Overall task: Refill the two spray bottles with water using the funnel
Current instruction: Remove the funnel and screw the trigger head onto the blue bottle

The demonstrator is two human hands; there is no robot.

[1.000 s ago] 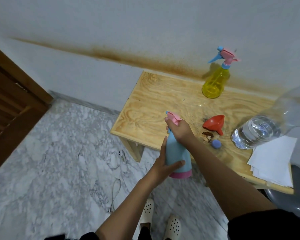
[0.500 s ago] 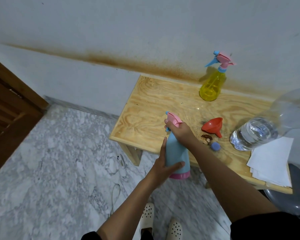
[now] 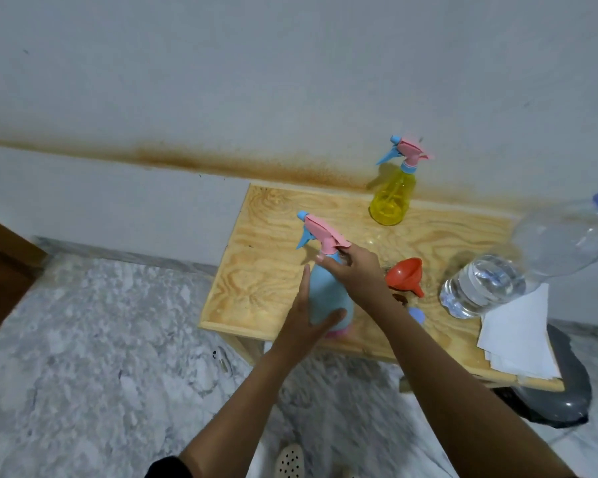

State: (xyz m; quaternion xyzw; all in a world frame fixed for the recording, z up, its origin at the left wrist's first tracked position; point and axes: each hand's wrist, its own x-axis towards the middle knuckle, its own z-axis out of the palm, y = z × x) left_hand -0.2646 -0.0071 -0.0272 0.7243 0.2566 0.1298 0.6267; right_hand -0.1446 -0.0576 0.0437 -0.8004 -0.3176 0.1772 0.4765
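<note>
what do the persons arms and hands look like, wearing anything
Both arms are bare, with no gloves. The left hand and right hand show no rings, watch or bands. A black sleeve edge shows only high on the left arm, at the bottom of the picture; the right arm is bare as far as it shows.

The blue spray bottle (image 3: 325, 288), with a pink base and a pink-and-blue trigger head, is being held upright over the bench's (image 3: 263, 270) front part. The left grip (image 3: 311, 322) is wrapping its body and the right grip (image 3: 356, 270) is closing on its neck. The yellow spray bottle (image 3: 392, 198), see-through, with its pink-and-blue head on, is standing upright at the bench's back edge. The red funnel (image 3: 403, 274) is lying on its side mid-bench, spout pointing front-right. The clear water bottle (image 3: 487, 284), holding water in its lower part, is sitting on the bench's right side.
</note>
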